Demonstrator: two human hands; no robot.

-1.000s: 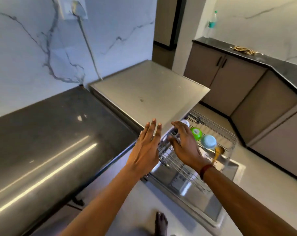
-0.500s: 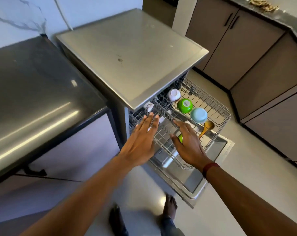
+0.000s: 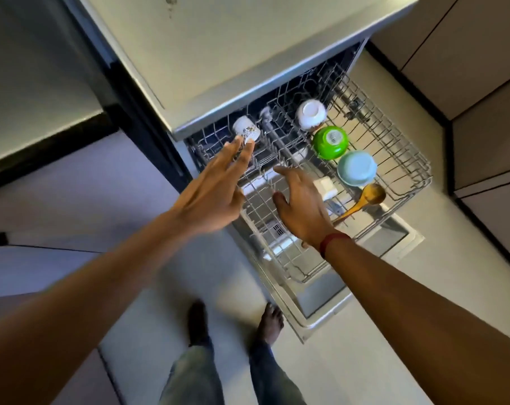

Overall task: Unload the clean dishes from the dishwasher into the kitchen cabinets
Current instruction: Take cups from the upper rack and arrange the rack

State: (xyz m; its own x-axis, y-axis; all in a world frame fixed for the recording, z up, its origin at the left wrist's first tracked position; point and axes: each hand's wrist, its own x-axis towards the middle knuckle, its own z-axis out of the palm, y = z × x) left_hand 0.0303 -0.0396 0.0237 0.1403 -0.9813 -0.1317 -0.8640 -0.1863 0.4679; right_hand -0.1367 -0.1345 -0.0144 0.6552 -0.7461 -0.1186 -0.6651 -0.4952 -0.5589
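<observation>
At rack (image 3: pixel 405 159) back-left corner: cup (image 3: pixel 245 130) just beyond left hand (image 3: pixel 211 194) fingertips, fingers spread, empty. Right hand (image 3: pixel 302 204) over rack, spread, empty.

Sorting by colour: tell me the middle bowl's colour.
Green bowl, white label on base; head view.

**Rack and its load**

The wire rack (image 3: pixel 405 159) is pulled out of the dishwasher (image 3: pixel 247 54) over the open door (image 3: pixel 329 299). In it, upside down in a row: a white bowl (image 3: pixel 310 114), a green bowl (image 3: pixel 330 142) and a pale blue bowl (image 3: pixel 356 168), each just beside the next. A wooden spoon (image 3: pixel 361 201) lies near the blue bowl. A patterned cup (image 3: pixel 246 132) sits tilted at the rack's back left. The near part of the rack is bare wire
</observation>
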